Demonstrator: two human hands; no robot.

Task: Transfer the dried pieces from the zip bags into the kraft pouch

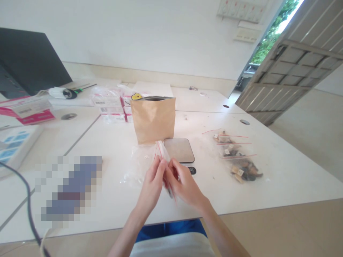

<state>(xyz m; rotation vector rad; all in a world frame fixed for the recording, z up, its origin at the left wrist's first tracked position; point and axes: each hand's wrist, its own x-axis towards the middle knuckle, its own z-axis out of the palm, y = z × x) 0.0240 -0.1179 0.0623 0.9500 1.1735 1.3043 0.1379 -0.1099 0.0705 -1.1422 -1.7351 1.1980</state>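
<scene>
While our left hand and right hand meet above the smooth white table, each grip pinches a small clear crinkly plastic zip bag with a red seal strip, just before a flat grey scale and creased brown paper pouch.

Scale before paper bag

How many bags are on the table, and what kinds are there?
Brown paper bag, standing open: 1
Filled clear zip bags, in a pile to the right: about 3
Empty clear zip bag, pinched by both the left hand and the right hand: 1
Total: about 5 bags, beside 1 small scale.
</scene>
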